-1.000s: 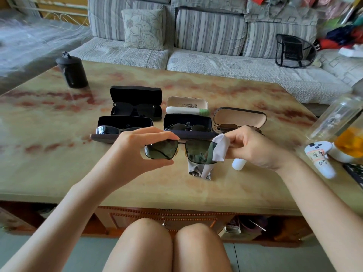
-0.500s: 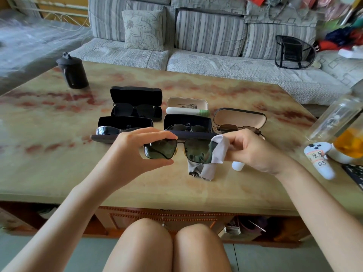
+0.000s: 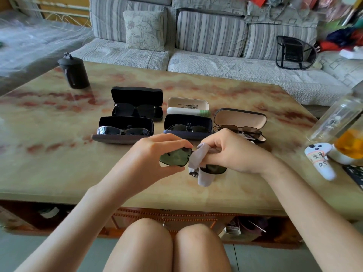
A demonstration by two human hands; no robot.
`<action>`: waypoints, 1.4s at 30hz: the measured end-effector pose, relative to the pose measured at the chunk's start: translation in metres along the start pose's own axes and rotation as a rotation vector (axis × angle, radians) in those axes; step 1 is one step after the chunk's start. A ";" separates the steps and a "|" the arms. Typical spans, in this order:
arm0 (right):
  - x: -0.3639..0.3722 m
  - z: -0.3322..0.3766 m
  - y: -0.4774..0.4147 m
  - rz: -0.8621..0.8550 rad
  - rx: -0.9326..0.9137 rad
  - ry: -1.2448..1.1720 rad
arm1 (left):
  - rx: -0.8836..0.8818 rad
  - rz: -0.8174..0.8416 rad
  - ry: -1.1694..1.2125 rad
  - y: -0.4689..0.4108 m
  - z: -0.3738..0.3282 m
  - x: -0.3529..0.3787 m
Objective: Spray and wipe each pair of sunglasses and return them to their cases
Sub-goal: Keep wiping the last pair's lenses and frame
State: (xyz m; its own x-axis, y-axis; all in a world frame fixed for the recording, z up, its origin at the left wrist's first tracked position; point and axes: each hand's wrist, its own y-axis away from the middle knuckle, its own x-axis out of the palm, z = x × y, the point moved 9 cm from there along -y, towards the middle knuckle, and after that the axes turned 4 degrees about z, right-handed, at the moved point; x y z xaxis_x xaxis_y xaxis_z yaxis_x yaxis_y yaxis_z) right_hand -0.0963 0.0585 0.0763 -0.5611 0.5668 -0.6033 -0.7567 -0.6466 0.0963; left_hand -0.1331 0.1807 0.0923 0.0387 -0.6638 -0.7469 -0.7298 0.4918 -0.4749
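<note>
The person sat at the near edge of the mottled green-and-red marble table, both forearms reaching forward over bare knees. The left hand came in from the left with its wrist bent inward, fingers curved over the top rim and thumb beneath, pinching the left lens of the dark green metal-framed sunglasses. The sunglasses were held just above the table, near its front middle. The right hand faced it, knuckles up and fingers curled tight, pinching the pale grey wiping cloth against the right lens; the cloth's loose end hung below the frame.

Beyond the hands lay five open cases. On the left, the far black hard case and the near dark flat case each held a dark pair. In the middle, the navy case held another pair, and behind it the cream case held a white spray tube with a green cap. To the right, the beige-lined black case held brown-lensed glasses, partly hidden by the right hand.

A black lidded canister stood at the far left, well apart from the cases
</note>
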 end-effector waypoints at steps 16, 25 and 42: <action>-0.015 -0.015 0.021 -0.017 -0.005 -0.172 | -0.072 -0.064 0.057 0.008 0.017 -0.022; -0.001 -0.014 0.013 0.096 0.057 -0.107 | -0.057 -0.022 0.027 0.005 0.013 -0.010; 0.000 -0.009 0.015 0.189 0.082 -0.098 | -0.075 0.000 0.054 0.006 0.017 -0.012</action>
State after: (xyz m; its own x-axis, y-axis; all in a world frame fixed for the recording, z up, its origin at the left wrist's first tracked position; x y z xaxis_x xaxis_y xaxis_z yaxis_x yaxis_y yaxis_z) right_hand -0.1048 0.0447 0.0705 -0.7226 0.4888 -0.4888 -0.6574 -0.7046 0.2673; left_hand -0.1263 0.2018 0.0904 0.0034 -0.6938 -0.7202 -0.7792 0.4496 -0.4367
